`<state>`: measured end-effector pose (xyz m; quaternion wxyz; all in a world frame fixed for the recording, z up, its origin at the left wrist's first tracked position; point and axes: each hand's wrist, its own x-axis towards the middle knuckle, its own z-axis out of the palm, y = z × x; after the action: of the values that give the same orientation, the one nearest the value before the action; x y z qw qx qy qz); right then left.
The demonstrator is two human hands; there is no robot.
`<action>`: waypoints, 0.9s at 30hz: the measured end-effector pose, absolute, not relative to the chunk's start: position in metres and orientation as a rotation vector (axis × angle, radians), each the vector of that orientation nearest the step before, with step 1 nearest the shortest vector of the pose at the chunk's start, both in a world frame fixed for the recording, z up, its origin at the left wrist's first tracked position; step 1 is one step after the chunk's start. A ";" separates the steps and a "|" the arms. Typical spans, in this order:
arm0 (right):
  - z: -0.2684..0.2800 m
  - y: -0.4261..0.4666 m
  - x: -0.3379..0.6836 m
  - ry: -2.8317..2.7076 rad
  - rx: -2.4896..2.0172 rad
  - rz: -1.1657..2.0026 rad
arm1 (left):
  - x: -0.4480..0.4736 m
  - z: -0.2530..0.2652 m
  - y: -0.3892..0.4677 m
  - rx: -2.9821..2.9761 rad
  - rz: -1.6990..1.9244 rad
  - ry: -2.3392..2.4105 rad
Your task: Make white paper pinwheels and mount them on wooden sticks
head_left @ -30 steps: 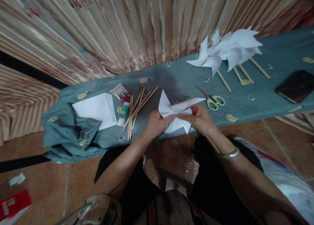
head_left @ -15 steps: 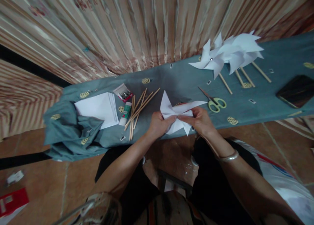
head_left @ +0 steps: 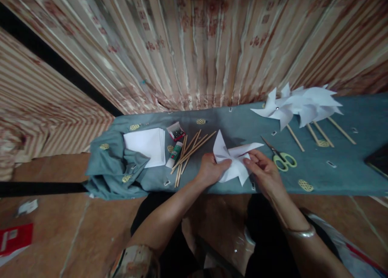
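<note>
Change just now: the right hand (head_left: 263, 170) had moved its thumb off the middle of the white folded-paper pinwheel (head_left: 235, 173), where both thumbs met a moment earlier, out to the blade on that side. Left hand (head_left: 211, 168) kept its thumb pressed at or near the centre, its fingers mostly out of sight behind the paper. So both hands were closed on the same piece: left clamping the middle, right in a narrow pinch at the edge. My read: the folded tips now depended on the left thumb alone, and could spring open if it eased off. The pinwheel sat over the near part of the blue-grey cloth-covered surface (head_left: 212, 122), between the loose pale wooden sticks (head_left: 193, 152) and the green-handled scissors (head_left: 277, 152), which lay just beyond the right hand, apart from it. Couldn't tell whether the paper touched the cloth. No stick showed on it; the thumb hid any fastener at the centre. Left of the sticks: a green-and-white glue tube (head_left: 175, 154), a small red-and-white pack of shiny metal pins (head_left: 176, 131) and a stack of white paper sheets (head_left: 145, 144). Far right: overlapping white paper pinwheels on wooden sticks (head_left: 312, 102), well apart from both hands. Rest of the layout looked unchanged; only the viewpoint had tipped.
</note>
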<state>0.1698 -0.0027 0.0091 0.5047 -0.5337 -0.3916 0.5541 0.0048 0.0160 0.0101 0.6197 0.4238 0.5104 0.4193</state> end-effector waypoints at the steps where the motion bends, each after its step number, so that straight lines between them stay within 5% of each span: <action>1: 0.007 -0.002 0.172 -0.913 -1.283 1.288 | 0.003 0.012 0.017 0.959 0.984 1.180; 8: -0.015 0.005 0.172 -0.843 -1.386 1.125 | -0.024 0.024 0.034 0.819 1.230 1.193; 27: 0.009 0.106 -0.005 -2.177 -1.198 0.298 | -0.146 0.074 0.053 0.580 1.951 1.244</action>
<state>-0.0052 0.1057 0.0085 0.3140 -0.4545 -0.8258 0.1132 -0.1465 0.0528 0.0737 0.3693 0.2260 0.4848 0.7600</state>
